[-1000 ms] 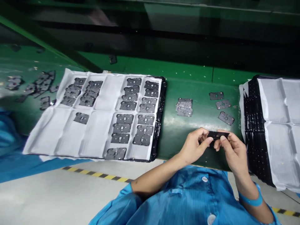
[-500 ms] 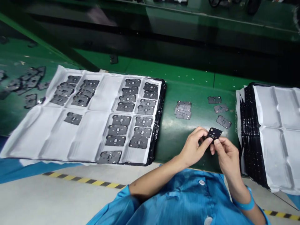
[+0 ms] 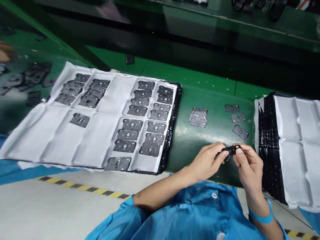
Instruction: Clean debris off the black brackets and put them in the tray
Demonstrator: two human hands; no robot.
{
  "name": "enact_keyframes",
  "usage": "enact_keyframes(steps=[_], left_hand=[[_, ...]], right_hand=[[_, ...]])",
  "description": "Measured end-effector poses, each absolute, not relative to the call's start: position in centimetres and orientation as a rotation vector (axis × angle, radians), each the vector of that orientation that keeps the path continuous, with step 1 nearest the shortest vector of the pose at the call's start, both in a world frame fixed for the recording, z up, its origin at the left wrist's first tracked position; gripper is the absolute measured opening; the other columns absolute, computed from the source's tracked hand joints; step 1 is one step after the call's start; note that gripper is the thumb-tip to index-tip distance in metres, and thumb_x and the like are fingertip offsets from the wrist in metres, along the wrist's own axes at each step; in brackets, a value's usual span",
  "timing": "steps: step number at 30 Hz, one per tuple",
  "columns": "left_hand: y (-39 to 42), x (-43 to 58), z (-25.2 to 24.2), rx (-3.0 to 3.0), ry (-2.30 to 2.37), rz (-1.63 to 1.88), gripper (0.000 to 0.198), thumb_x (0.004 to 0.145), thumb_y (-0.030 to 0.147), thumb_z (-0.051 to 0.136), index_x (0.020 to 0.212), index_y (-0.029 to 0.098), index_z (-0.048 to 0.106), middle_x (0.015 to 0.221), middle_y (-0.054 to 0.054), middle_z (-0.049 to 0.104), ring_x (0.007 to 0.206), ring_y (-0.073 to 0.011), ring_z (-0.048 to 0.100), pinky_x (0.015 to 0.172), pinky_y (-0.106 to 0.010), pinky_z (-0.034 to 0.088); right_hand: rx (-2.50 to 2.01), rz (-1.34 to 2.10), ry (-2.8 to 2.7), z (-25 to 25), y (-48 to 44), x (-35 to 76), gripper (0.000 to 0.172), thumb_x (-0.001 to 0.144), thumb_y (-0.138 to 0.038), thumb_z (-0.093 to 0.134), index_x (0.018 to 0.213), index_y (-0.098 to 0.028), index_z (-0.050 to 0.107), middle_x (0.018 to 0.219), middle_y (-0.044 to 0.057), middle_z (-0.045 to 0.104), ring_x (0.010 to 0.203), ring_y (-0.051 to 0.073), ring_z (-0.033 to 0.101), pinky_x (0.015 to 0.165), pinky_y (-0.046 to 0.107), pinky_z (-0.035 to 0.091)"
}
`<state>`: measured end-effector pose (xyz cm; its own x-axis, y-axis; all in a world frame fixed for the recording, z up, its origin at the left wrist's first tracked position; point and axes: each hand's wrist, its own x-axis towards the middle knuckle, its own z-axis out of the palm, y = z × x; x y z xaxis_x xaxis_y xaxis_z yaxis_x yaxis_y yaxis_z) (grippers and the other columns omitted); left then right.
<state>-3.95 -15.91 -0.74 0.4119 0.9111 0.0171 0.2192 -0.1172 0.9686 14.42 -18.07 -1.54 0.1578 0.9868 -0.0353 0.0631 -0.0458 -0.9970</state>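
Between my two hands, above the table's near edge, is a small flat black plate (image 3: 231,150) with light metallic spots, seen nearly edge-on. My left hand (image 3: 208,160) pinches its left end between thumb and fingers. The other end is gripped by my right hand (image 3: 248,164), thumb on top. Beyond my hands, three similar black plates lie apart on the green table, the nearest one (image 3: 240,132) tilted. A small overlapping pile of plates (image 3: 198,117) sits to their left.
Left of me, a white-lined tray (image 3: 102,140) holds many black plates in its compartments. On the right stands a stack of black trays (image 3: 269,143) topped by a white liner (image 3: 292,156). Loose plates (image 3: 35,76) and part of another person's hand (image 3: 6,51) show at far left.
The held plate has been tipped from showing its face to nearly edge-on, and both hands have shifted slightly right. Another person's hand has appeared at the far left.
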Motion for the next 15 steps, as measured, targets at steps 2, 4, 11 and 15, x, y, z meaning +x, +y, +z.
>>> enact_keyframes(steps=[2,4,11,15], left_hand=[[-15.9,-4.2,-0.4,1.636,1.037,0.715,0.029,0.114,0.033,0.041,0.091,0.022,0.056,0.075,0.0,0.066,0.07,-0.016,0.065,0.071,-0.027,0.047],[-15.8,-4.4,0.1,1.721,1.08,0.635,0.023,0.113,0.032,0.042,0.096,0.023,0.055,0.072,0.002,0.065,0.064,-0.0165,0.063,0.065,-0.028,0.042],[-15.9,-4.2,0.1,1.922,1.133,0.606,0.021,0.114,0.032,0.038,0.1,0.024,0.05,0.075,0.001,0.064,0.065,-0.0187,0.062,0.06,-0.031,0.029],[-15.9,-4.2,0.1,1.919,1.128,0.575,0.02,0.114,0.031,0.037,0.099,0.024,0.047,0.073,0.002,0.062,0.064,-0.0186,0.062,0.059,-0.031,0.027]], right_hand=[[-1.355,1.059,-1.178,-1.4,-17.9,14.6,0.015,0.101,-0.036,0.076,0.107,-0.023,0.082,0.087,0.001,0.071,0.056,0.007,0.049,0.051,0.021,0.039],[-1.365,1.017,-1.23,-1.3,-17.7,14.8,0.015,0.101,-0.035,0.076,0.105,-0.024,0.084,0.091,0.002,0.073,0.058,0.007,0.049,0.052,0.021,0.039],[-1.387,1.039,-1.161,-2.1,-17.6,14.6,0.016,0.099,-0.036,0.076,0.099,-0.021,0.083,0.085,0.002,0.071,0.057,0.009,0.046,0.052,0.023,0.037],[-1.409,1.075,-1.14,-2.7,-17.7,14.6,0.022,0.099,-0.04,0.074,0.097,-0.02,0.082,0.08,0.002,0.069,0.056,0.01,0.045,0.052,0.024,0.036]])
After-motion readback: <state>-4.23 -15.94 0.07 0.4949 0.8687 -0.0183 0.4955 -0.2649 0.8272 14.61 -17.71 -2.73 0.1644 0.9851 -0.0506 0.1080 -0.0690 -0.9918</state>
